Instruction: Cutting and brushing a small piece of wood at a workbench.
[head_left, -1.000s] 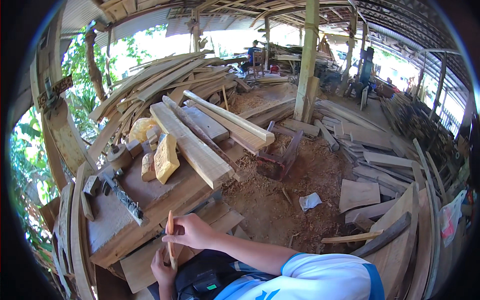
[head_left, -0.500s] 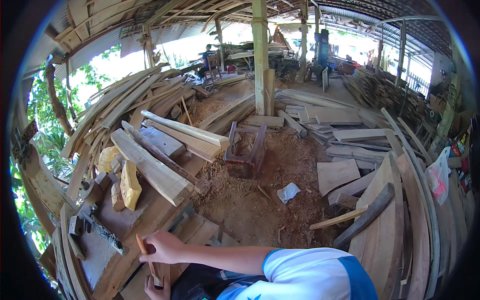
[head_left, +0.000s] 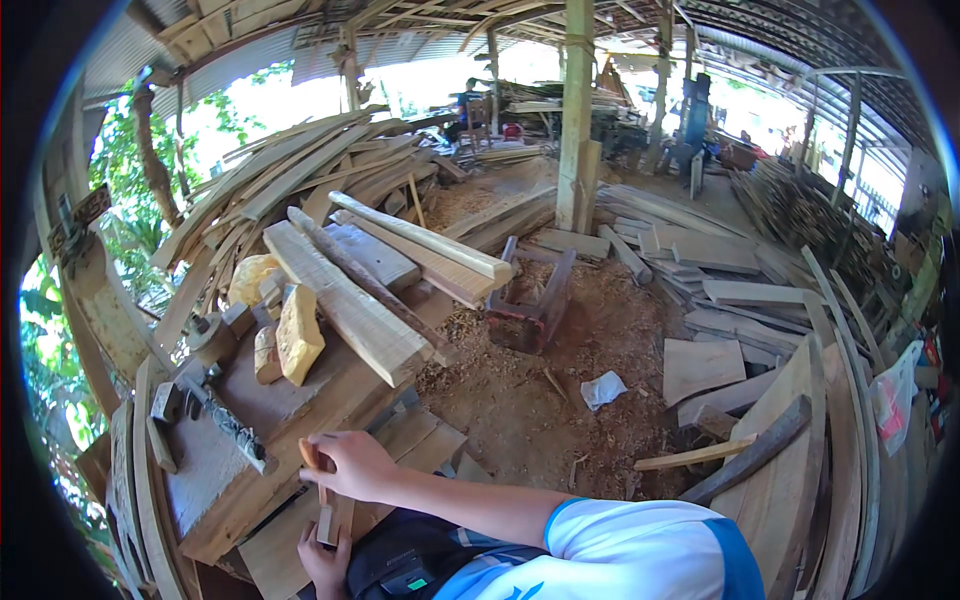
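My right hand [head_left: 352, 466] is closed around a slim orange-brown stick-like piece [head_left: 309, 455], which may be a tool handle. Lower down, my left hand [head_left: 322, 562] grips a small light wooden block [head_left: 326, 525]. The slim piece points down toward that block, and I cannot tell whether they touch. Both hands are close to my lap, beside the near edge of a thick wooden workbench [head_left: 225, 515]. On the bench lies a long dark metal tool [head_left: 232, 430], left of my right hand.
A yellow wood chunk [head_left: 300, 335] and a long squared timber [head_left: 345, 305] rest on the bench. An overturned wooden stool frame [head_left: 520, 325] stands on the shavings-covered floor. Planks [head_left: 765, 440] lean at right. A wooden post [head_left: 577, 120] rises ahead; a person sits far back.
The view has shifted, so the surroundings sit farther right. My right hand has tilted the slim piece, whose upper end now leans differently. Both hands keep their hold.
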